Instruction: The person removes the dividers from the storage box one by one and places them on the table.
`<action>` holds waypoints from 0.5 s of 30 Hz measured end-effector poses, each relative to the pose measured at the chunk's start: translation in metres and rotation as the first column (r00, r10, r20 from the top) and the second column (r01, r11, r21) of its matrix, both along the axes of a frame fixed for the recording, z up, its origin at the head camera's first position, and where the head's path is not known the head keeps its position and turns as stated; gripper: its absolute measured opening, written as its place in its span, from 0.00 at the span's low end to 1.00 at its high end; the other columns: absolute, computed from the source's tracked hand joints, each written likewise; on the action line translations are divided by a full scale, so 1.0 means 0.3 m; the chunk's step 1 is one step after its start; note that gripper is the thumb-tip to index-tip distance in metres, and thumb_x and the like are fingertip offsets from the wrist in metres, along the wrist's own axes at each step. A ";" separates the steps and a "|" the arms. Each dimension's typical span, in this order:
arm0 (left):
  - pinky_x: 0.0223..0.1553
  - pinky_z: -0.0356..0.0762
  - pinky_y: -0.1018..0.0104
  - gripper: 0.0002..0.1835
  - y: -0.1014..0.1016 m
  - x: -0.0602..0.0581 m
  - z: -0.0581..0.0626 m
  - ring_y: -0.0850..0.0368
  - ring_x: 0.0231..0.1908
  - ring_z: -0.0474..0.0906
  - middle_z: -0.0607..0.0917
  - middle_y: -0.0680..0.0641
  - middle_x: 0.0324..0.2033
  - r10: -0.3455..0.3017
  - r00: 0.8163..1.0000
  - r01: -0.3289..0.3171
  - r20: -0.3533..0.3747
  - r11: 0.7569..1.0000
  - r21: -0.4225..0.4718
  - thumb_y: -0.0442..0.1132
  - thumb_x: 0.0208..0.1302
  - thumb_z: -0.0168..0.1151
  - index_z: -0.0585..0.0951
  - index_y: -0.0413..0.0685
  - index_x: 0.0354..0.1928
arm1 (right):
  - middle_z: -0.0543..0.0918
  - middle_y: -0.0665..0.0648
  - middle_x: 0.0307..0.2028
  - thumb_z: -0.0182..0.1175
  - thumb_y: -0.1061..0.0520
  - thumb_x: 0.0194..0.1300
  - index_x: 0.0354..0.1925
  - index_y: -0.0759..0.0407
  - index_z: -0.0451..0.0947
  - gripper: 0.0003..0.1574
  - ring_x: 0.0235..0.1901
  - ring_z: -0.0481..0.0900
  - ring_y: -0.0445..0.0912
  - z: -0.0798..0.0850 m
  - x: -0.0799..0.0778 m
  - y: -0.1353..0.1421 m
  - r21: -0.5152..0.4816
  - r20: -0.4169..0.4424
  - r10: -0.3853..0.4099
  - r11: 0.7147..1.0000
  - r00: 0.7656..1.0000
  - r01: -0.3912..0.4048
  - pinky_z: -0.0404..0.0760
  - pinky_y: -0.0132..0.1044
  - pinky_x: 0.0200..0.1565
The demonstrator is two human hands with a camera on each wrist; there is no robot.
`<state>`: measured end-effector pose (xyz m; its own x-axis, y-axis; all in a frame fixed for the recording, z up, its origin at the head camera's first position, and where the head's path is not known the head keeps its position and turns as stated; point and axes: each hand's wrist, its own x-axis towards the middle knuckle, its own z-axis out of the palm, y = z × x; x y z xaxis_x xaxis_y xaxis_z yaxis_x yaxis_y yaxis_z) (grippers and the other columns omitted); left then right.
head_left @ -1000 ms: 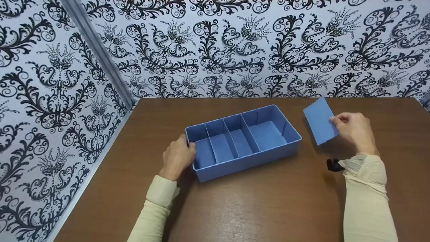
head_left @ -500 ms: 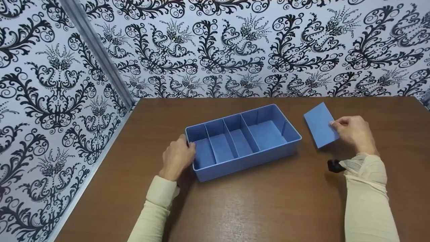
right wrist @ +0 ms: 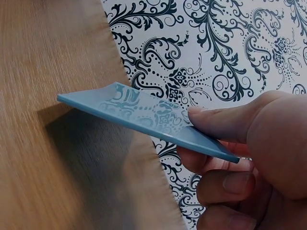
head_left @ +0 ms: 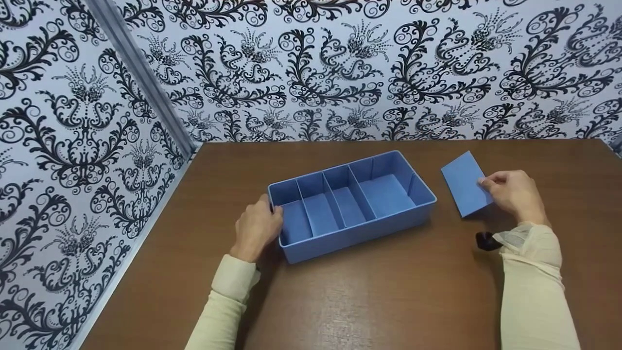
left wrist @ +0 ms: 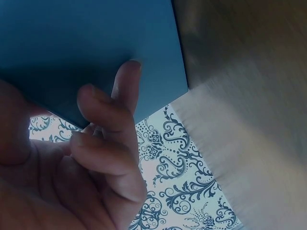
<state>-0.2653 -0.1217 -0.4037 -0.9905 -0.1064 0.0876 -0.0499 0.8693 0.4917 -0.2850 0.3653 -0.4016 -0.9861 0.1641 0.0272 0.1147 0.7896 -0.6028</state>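
A blue rectangular box (head_left: 359,233) sits at an angle on the brown table, split into several compartments by three upright dividers. My left hand (head_left: 256,227) grips its left end wall, the thumb over the rim. In the left wrist view, the fingers of the left hand (left wrist: 105,139) lie against the blue box (left wrist: 96,38). To the right of the box, my right hand (head_left: 517,194) pinches a thin flat blue divider panel (head_left: 465,184) by its right edge. The right wrist view shows this panel (right wrist: 129,112) between thumb and fingers, tilted above its shadow; whether its far edge touches the table I cannot tell.
The brown wooden table (head_left: 350,301) extends in front of the box and on both sides. A patterned black-and-white wall (head_left: 335,73) stands close behind it, with another on the left. A small black piece (head_left: 487,241) sticks out from the right sleeve cuff.
My right hand has lowered slightly toward the table with the divider panel, which now lies flatter. The left hand and the box have stayed in place.
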 end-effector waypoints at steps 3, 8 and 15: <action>0.48 0.77 0.40 0.23 0.001 0.000 -0.001 0.39 0.46 0.83 0.84 0.35 0.50 0.001 1.000 -0.001 0.007 1.000 0.006 0.47 0.70 0.52 0.75 0.38 0.59 | 0.79 0.74 0.48 0.52 0.42 0.73 0.51 0.70 0.80 0.31 0.46 0.74 0.62 -0.004 0.001 0.003 -0.009 0.010 -0.003 1.000 1.000 0.003 0.70 0.44 0.40; 0.48 0.77 0.41 0.23 0.001 -0.001 -0.003 0.40 0.45 0.84 0.84 0.35 0.51 0.001 1.000 -0.001 0.013 1.000 0.012 0.47 0.71 0.53 0.75 0.38 0.59 | 0.79 0.75 0.49 0.52 0.43 0.73 0.51 0.70 0.80 0.31 0.45 0.76 0.61 -0.011 0.001 0.007 -0.017 0.024 -0.016 1.000 1.000 0.016 0.71 0.42 0.39; 0.49 0.77 0.41 0.24 0.002 -0.003 -0.002 0.39 0.46 0.83 0.83 0.35 0.52 0.004 1.000 -0.004 0.020 1.000 0.013 0.47 0.71 0.53 0.74 0.37 0.61 | 0.78 0.78 0.51 0.51 0.44 0.74 0.53 0.72 0.78 0.31 0.47 0.77 0.64 -0.022 0.000 0.022 -0.017 0.054 -0.031 0.999 0.998 0.032 0.72 0.41 0.39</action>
